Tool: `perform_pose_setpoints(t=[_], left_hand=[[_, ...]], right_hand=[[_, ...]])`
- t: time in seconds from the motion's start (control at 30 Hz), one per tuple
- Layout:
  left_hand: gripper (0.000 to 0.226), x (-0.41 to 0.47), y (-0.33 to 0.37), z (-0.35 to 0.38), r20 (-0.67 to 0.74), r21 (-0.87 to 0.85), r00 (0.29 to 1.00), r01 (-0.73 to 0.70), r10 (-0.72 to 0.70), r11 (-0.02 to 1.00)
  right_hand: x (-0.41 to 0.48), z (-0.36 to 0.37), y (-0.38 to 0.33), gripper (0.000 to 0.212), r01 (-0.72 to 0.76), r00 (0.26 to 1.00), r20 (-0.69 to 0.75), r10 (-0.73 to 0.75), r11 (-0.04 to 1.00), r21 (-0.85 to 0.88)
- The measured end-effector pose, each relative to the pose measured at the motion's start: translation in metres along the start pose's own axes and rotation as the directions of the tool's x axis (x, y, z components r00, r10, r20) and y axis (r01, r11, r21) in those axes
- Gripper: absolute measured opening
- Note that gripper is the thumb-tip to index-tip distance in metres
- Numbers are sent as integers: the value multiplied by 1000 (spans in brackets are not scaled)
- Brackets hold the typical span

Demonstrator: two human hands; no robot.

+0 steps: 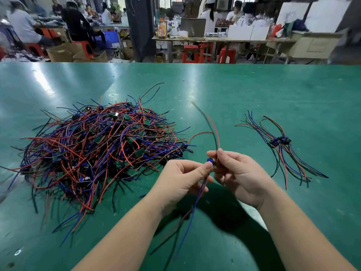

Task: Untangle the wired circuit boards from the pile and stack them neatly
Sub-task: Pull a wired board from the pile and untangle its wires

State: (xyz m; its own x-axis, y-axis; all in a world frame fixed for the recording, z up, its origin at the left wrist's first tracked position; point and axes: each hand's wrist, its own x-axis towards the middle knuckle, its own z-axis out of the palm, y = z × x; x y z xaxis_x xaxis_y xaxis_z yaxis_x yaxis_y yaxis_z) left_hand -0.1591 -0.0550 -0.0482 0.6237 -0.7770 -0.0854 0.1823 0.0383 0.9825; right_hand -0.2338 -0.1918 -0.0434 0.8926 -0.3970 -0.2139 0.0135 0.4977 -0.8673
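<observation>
A single wired circuit board (210,162) is held just above the counter (254,90), between the two hands. The left hand (183,180) pinches its small blue body with thumb and fingertips, the other fingers loosely curled. The right hand (238,173) nips the red and black leads (214,133) where they rise away from the board, while a blue lead (195,202) trails down between the forearms. To the left of the left hand sprawls the pile (93,149), a thick knot of red, blue and black wire. A red wire (199,133) arcs from its edge towards the right hand, and it is hard to tell whether this belongs to the held board. If it is snagged there, a pull could drag more of the tangle along or strain a solder joint. Right of the right hand lies the stack (279,141), a few boards with fanned leads, and the trailing blue lead could catch on these and knock the stack askew when the board is laid down.
</observation>
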Motion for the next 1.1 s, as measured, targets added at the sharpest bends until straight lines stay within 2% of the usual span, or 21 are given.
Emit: perform_pose_setpoints(t=[0.17, 0.27, 0.37, 0.47, 0.53, 0.67, 0.87, 1.1], left_hand=[[30, -1, 2, 2, 39, -68, 997, 65, -62, 996], [25, 0, 2, 1, 31, -112, 993, 116, -114, 987], [24, 2, 2, 1, 41, -125, 987, 158, -154, 979], [24, 3, 1, 2, 54, -96, 987, 154, -150, 983], [23, 2, 0, 2, 58, -64, 988, 148, -145, 987], [23, 1, 0, 2, 65, 19, 990, 127, -128, 992], [22, -2, -4, 8, 83, 88, 989, 113, -120, 990], [21, -2, -9, 10, 74, 168, 992, 87, -101, 982]], right_hand=[[0, -10, -7, 10, -40, 996, 80, 36, 998, 53], [1, -10, -6, 4, -4, 999, 52, 4, 1000, 1], [2, -10, -6, 8, 30, 999, 17, -30, 998, -49], [3, -14, -13, 11, 31, 999, -41, -33, 998, -63], [3, -19, -19, 5, 47, 993, -101, -54, 996, -74], [4, -35, -29, 17, 97, 970, -205, -129, 983, -158], [5, -59, -43, 13, 184, 917, -343, -202, 979, -85], [4, -69, -47, 10, 105, 929, -354, -106, 994, -24]])
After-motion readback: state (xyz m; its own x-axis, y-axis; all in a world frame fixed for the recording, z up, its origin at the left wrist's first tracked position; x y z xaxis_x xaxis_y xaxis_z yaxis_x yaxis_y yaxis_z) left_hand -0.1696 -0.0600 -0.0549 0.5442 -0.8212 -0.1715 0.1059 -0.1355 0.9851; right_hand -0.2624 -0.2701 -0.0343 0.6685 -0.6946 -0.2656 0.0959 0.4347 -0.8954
